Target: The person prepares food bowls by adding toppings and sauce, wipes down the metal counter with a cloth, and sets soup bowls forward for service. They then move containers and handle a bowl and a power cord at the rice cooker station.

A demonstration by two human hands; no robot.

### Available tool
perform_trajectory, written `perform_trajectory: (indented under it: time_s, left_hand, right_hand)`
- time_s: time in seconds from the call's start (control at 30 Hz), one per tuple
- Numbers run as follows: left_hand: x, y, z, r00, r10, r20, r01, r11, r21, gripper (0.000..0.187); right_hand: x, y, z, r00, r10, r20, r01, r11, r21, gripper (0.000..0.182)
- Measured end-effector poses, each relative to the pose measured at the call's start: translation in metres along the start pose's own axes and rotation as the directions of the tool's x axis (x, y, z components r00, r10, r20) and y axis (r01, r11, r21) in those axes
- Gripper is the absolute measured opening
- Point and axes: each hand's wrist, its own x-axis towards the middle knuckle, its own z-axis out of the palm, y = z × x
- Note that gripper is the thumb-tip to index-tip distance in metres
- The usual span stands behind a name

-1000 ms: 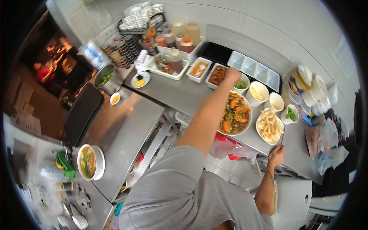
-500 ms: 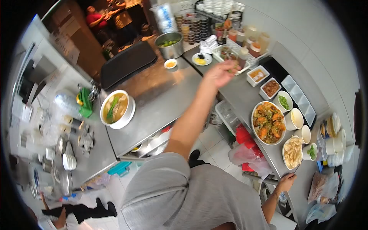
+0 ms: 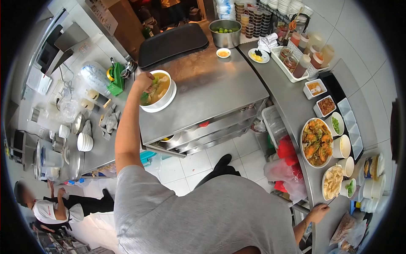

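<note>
My left hand reaches out over the white soup bowl on the steel table, fingers pinched on some chopped greens at the bowl's near rim. The bowl holds broth with green leaves and stands on a white plate. My right hand rests low on the right, fingers curled over the edge of the side counter. On that counter stand a large prawn dish, a plate of crackers and a small bowl of chopped greens.
A black tray, a steel pot of limes and small sauce dishes sit at the table's far end. Sauce bottles and condiment tubs line the counter. Another person works at the lower left. Red bags lie on the tiled floor.
My view swung left. My left hand left the greens bowl on the side counter, crossed the table and now hovers over the soup bowl. My right hand stayed on the counter edge.
</note>
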Motion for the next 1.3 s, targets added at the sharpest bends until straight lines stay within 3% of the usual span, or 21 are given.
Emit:
perform_trajectory:
  time_s: [0.13,0.17,0.27,0.4,0.47,0.5,0.53,0.6,0.63,0.67,0.73,0.8,0.83,0.87,0.93,0.97,1.0,1.03,1.13,1.27,1.3]
  left_hand:
    - [0.027,-0.027,-0.003,0.921,0.183,-0.343,-0.063,0.941,0.333,0.015]
    - [0.026,-0.028,-0.005,0.896,0.168,-0.41,-0.071,0.968,0.242,0.014]
    - [0.025,-0.024,-0.006,0.89,0.23,-0.394,-0.15,0.963,0.223,0.01]
    - [0.019,-0.014,-0.007,0.903,0.336,-0.268,-0.18,0.862,0.474,0.013]
    - [0.029,-0.015,-0.006,0.823,0.363,-0.436,-0.129,0.868,0.479,0.016]
    - [0.03,-0.014,-0.007,0.842,0.385,-0.379,-0.139,0.832,0.536,0.018]
    - [0.038,-0.01,-0.011,0.946,0.278,-0.165,-0.083,0.701,0.708,0.021]
    - [0.127,-0.092,0.001,0.952,0.306,0.014,-0.185,0.539,0.822,0.027]
    - [0.049,-0.008,0.005,0.965,0.206,-0.165,-0.033,0.714,0.699,0.028]
    - [0.02,0.047,0.007,0.987,0.04,-0.155,0.075,0.736,0.672,0.032]
    - [0.012,0.088,0.032,0.951,0.198,-0.238,0.027,0.712,0.702,0.03]
    - [0.021,0.13,0.07,0.911,0.366,-0.189,-0.177,0.762,0.623,0.022]
    - [0.034,0.145,0.088,0.823,0.563,-0.076,-0.441,0.718,0.539,0.017]
    - [0.015,0.188,0.11,0.821,0.571,-0.016,-0.543,0.789,0.286,0.017]
    - [-0.017,0.262,0.164,0.704,0.71,0.019,-0.706,0.696,0.13,0.007]
    - [-0.008,0.288,0.2,0.561,0.821,0.108,-0.818,0.57,-0.076,0.007]
    - [-0.023,0.327,0.228,0.479,0.855,0.202,-0.856,0.505,-0.108,0.012]
    - [-0.052,0.365,0.252,0.364,0.889,0.279,-0.843,0.441,-0.307,0.011]
    - [-0.154,0.457,0.309,0.004,0.959,0.284,-0.843,0.156,-0.514,0.01]
    - [-0.261,0.534,0.386,-0.313,0.89,0.333,-0.829,-0.084,-0.553,0.012]
    - [-0.284,0.547,0.409,-0.331,0.894,0.302,-0.791,-0.089,-0.606,0.011]
  right_hand:
    - [0.005,0.005,0.006,1.0,0.007,-0.006,-0.007,1.0,-0.013,0.034]
    - [0.006,0.006,0.008,1.0,0.007,-0.009,-0.007,1.0,-0.011,0.033]
    - [0.006,0.008,0.01,1.0,0.009,-0.019,-0.009,1.0,0.0,0.033]
    - [0.009,0.008,0.012,0.999,0.037,-0.024,-0.036,0.999,0.022,0.035]
    - [0.015,0.014,0.019,0.997,0.079,-0.008,-0.079,0.997,0.027,0.036]
    - [0.016,0.014,0.02,0.994,0.109,-0.001,-0.109,0.994,0.01,0.038]
    - [0.018,0.013,0.02,0.989,0.151,-0.001,-0.151,0.989,-0.011,0.039]
    - [0.017,0.004,0.014,0.976,0.215,0.026,-0.215,0.977,0.002,0.039]
    - [0.015,0.0,0.011,0.973,0.231,0.002,-0.231,0.973,0.005,0.037]
    - [0.013,-0.006,0.01,0.969,0.248,-0.023,-0.247,0.969,0.011,0.036]
    - [0.012,-0.007,0.014,0.971,0.223,-0.087,-0.226,0.974,-0.025,0.032]
    - [0.011,-0.018,0.005,0.957,0.274,-0.097,-0.28,0.958,-0.065,0.029]
    - [0.011,-0.018,0.007,0.956,0.263,-0.129,-0.27,0.962,-0.045,0.027]
    - [0.01,-0.017,0.007,0.956,0.26,-0.139,-0.267,0.963,-0.035,0.027]
    - [0.01,-0.017,0.007,0.956,0.244,-0.16,-0.25,0.968,-0.02,0.026]
    - [0.01,-0.016,0.007,0.956,0.233,-0.176,-0.239,0.971,-0.009,0.024]
    - [0.011,-0.017,0.006,0.954,0.251,-0.162,-0.257,0.966,-0.017,0.026]
    - [0.011,-0.018,0.005,0.952,0.268,-0.148,-0.274,0.961,-0.025,0.027]
    - [0.012,-0.019,0.003,0.946,0.299,-0.127,-0.302,0.953,-0.008,0.028]
    - [0.012,-0.018,0.005,0.944,0.266,-0.196,-0.27,0.963,0.008,0.025]
    - [0.012,-0.018,0.005,0.942,0.269,-0.199,-0.272,0.962,0.017,0.024]
